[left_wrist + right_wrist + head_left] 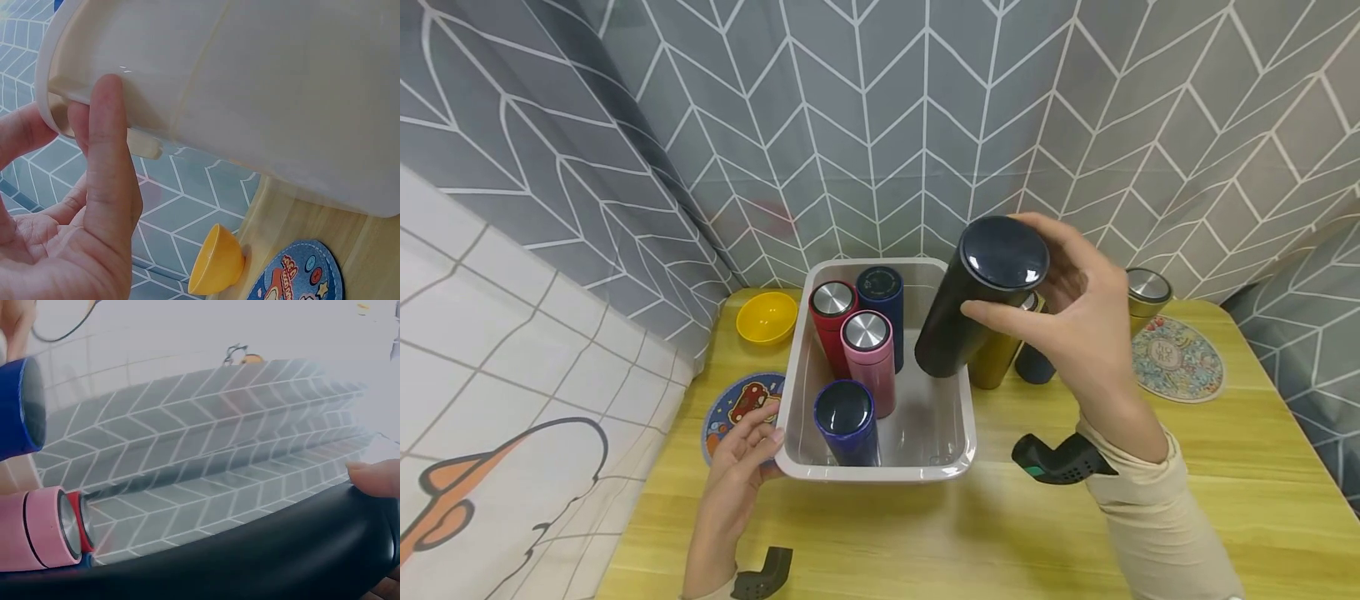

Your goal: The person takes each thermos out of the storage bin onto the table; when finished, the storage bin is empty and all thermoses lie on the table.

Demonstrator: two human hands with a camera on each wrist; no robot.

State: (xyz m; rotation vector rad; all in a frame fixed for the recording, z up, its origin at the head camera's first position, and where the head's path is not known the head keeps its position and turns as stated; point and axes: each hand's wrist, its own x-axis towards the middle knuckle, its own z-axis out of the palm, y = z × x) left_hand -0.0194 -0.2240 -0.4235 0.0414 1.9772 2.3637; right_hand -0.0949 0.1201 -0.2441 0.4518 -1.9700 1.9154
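Note:
My right hand (1078, 308) grips a black thermos (951, 308) near its upper end and holds it tilted over the right part of a white plastic bin (962, 417). In the right wrist view the thermos fills the lower edge, with a thumb on it. My left hand (741, 454) pinches the bin's front left rim, fingers against the outer wall. Inside the bin stand a red thermos (831, 337), a pink thermos (872, 375), a navy thermos (887, 321) and a blue thermos (853, 437) with a dark glossy top.
Right of the bin, partly behind my right hand, stand a gold bottle (992, 362), a dark blue bottle (1033, 367) and another silver-topped bottle (1146, 292). A patterned round mat (1180, 358) lies there. On the left are a yellow bowl (767, 317) and a blue round mat (722, 417).

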